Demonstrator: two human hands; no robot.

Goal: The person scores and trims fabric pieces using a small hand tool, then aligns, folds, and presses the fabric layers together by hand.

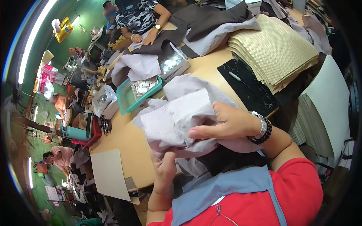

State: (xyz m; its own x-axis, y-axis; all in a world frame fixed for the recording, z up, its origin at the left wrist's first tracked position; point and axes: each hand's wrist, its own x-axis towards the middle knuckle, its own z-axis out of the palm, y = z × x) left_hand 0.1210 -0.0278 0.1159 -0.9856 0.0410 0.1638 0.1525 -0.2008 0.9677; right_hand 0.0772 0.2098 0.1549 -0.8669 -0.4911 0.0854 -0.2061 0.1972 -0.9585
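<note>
A light grey-lilac cloth (177,116) lies bunched over the near edge of the wooden table, in front of the red shirt. My right hand (222,122), with a watch and dark beads at the wrist, grips its right part between thumb and fingers. At the cloth's lower left edge, my left hand (164,164) pinches the fabric, its fingertips partly hidden under it. Just beyond the cloth stands a teal basket (126,100) with small pale pieces inside. Dark fabric (233,160) shows below the cloth.
A black mat (245,88) holds a white-handled tool (235,76). Stacked woven-pattern sheets (275,45) lie at upper right, a grey board (110,175) at lower left. A box (175,64) sits behind the basket. Across the table, a co-worker (137,17) handles dark fabric; other people work at left.
</note>
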